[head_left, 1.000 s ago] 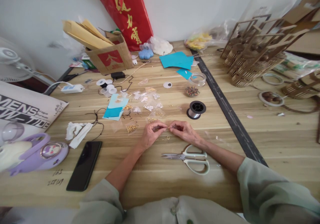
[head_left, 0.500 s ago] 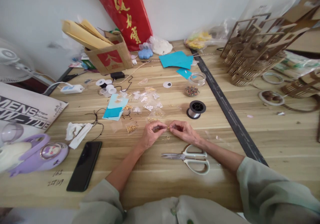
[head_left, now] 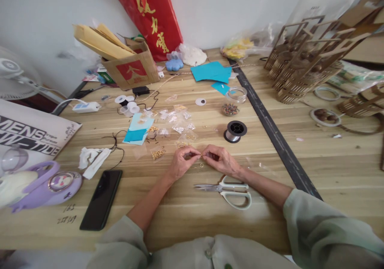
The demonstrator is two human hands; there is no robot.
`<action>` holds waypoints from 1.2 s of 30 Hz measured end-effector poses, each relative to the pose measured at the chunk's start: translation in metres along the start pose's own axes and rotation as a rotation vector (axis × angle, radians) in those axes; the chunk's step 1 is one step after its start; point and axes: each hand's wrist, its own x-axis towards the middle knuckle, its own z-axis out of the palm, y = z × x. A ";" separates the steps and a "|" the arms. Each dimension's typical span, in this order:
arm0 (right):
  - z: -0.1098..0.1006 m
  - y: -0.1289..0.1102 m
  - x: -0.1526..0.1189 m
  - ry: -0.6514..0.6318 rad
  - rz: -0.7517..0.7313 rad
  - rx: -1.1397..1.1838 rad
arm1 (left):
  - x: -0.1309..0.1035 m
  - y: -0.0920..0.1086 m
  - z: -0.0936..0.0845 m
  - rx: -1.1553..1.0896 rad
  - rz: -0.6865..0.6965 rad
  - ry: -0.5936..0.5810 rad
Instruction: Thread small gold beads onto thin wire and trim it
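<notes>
My left hand (head_left: pixel 181 161) and my right hand (head_left: pixel 219 159) meet fingertip to fingertip over the table, each in a pinch. Between the tips is something tiny, too small to name. Just below them a small gold ring (head_left: pixel 201 165) with a thin chain lies on the wood. Scissors with white handles (head_left: pixel 237 193) rest open-bladed under my right wrist, blades pointing left. Beyond my left hand are small heaps of gold beads (head_left: pixel 158 154) and clear bags of findings (head_left: pixel 180 128). A black spool of clear line (head_left: pixel 235 131) stands past my right hand.
A black phone (head_left: pixel 101 200) and a purple cup (head_left: pixel 48 185) are at the left. Blue cards (head_left: pixel 210 72), a jar of beads (head_left: pixel 231 109) and a cardboard box (head_left: pixel 132 71) stand farther back. Wooden lantern-like baskets (head_left: pixel 303 69) occupy the right, past a black strip (head_left: pixel 270 133).
My right hand has shifted slightly left, so the fingertips of both hands are closer together. The things on the table have not moved.
</notes>
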 end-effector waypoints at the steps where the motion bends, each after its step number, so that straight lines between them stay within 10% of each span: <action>1: 0.000 0.000 0.000 -0.002 0.006 -0.001 | 0.000 0.001 0.000 0.010 0.005 0.000; 36: 0.002 -0.002 0.000 0.013 0.031 0.026 | -0.001 0.005 0.001 -0.009 -0.035 -0.006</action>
